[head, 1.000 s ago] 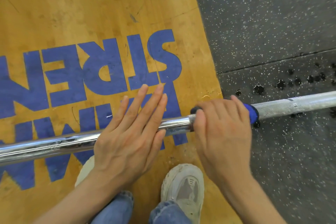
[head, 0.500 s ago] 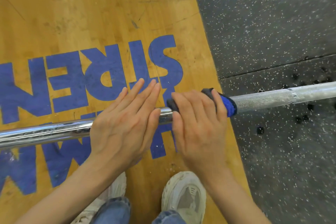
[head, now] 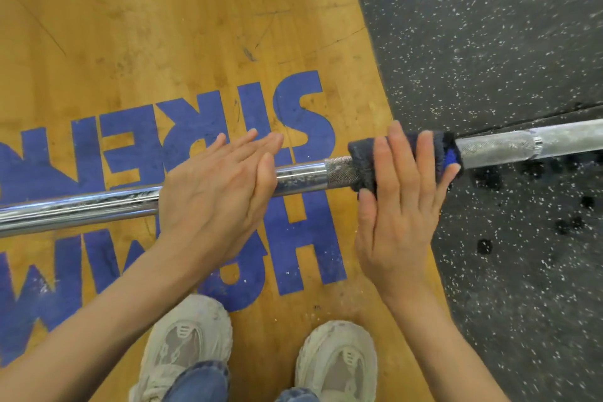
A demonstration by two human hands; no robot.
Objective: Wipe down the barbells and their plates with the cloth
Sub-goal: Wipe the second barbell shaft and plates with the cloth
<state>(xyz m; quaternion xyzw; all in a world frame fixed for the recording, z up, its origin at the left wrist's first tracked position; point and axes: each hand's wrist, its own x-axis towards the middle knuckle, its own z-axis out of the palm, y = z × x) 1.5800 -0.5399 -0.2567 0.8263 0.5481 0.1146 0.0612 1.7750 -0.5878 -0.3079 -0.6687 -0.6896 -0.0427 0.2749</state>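
Barbell: a long steel bar (head: 303, 174) runs across the view from the left edge up to the right edge, slightly tilted, held above the floor. Its left stretch is smooth and shiny, a short knurled patch shows near the middle, and its right stretch is dull grey with a collar ring.
Cloth: a dark blue cloth (head: 360, 161) is wrapped over the bar just right of the knurled patch, with a brighter blue edge showing at its right end.
Right hand: the right hand (head: 399, 206) lies over the cloth from the near side; its fingers (head: 399, 147) curl over the top of the wrapped bar and the thumb sits at the cloth's left lower edge, so the hand clasps the cloth around the bar.
Left hand: the left hand (head: 215, 189) rests flat on the smooth part of the bar, left of the cloth and apart from it. Its fingers (head: 251, 143) are straight and together, pointing away from the person, palm pressing down on the steel.
Platform: a yellow wooden platform (head: 163, 26) with large blue letters painted on it lies under the left and middle of the bar.
Rubber floor: black speckled rubber flooring (head: 489, 26) lies under the bar's right stretch, with dark spots near it.
Shoes: two pale worn shoes (head: 336, 359) and blue jean cuffs stand on the platform below the hands.
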